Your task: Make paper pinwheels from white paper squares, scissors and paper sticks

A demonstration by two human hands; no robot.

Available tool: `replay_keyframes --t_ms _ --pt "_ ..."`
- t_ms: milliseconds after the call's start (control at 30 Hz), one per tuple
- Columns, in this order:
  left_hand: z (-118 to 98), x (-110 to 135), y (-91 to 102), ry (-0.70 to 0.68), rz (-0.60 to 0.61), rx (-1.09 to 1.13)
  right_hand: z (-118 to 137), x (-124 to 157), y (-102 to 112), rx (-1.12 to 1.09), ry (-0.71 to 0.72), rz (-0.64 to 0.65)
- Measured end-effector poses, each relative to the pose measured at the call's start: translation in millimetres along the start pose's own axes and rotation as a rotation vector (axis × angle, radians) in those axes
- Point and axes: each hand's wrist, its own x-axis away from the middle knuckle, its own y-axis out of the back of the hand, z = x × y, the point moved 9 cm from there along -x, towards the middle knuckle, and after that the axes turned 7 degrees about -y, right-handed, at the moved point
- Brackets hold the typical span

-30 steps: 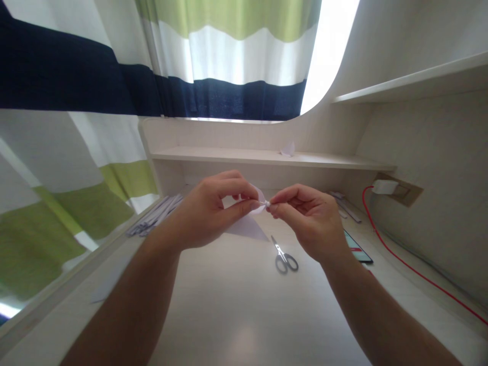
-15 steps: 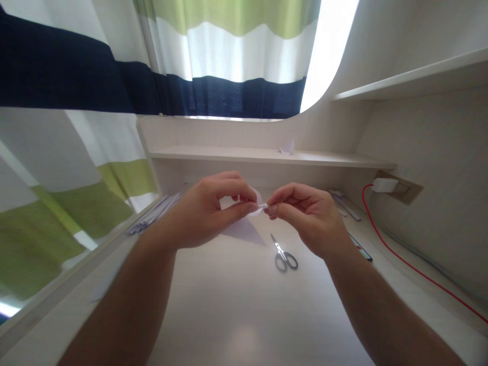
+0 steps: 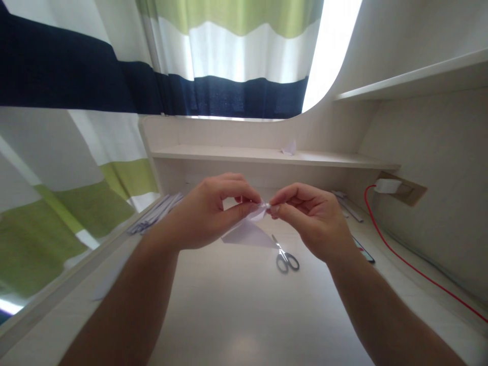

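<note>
Between my two hands, above the desk, is a sheet of white paper whose upper part is pinched and twisted into a narrow point. My left hand has thumb and forefinger closed on the gathered part. Just to the right, my right hand pinches the thin twisted end with thumb and fingertips. The paper's loose lower part spreads out below the fingers; some of it is hidden behind my left hand. A pair of scissors with dark handles lies on the desk below, its tip near the paper's right corner.
Several rolled paper strips lie at the left, with more strips at the right. A phone rests by my right wrist. A folded paper piece sits on the shelf. A red cable runs from a white plug.
The paper has turned, and its loose lower part now hangs forward and wider below my fingers. Both hands keep their pinch in almost the same place.
</note>
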Motion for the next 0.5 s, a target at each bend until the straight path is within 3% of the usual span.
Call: replay_keyframes --t_ms 500 --pt "1.9 1.0 2.0 0.012 -0.018 0.023 -1.9 0.8 2.4 -0.007 0.007 -0.023"
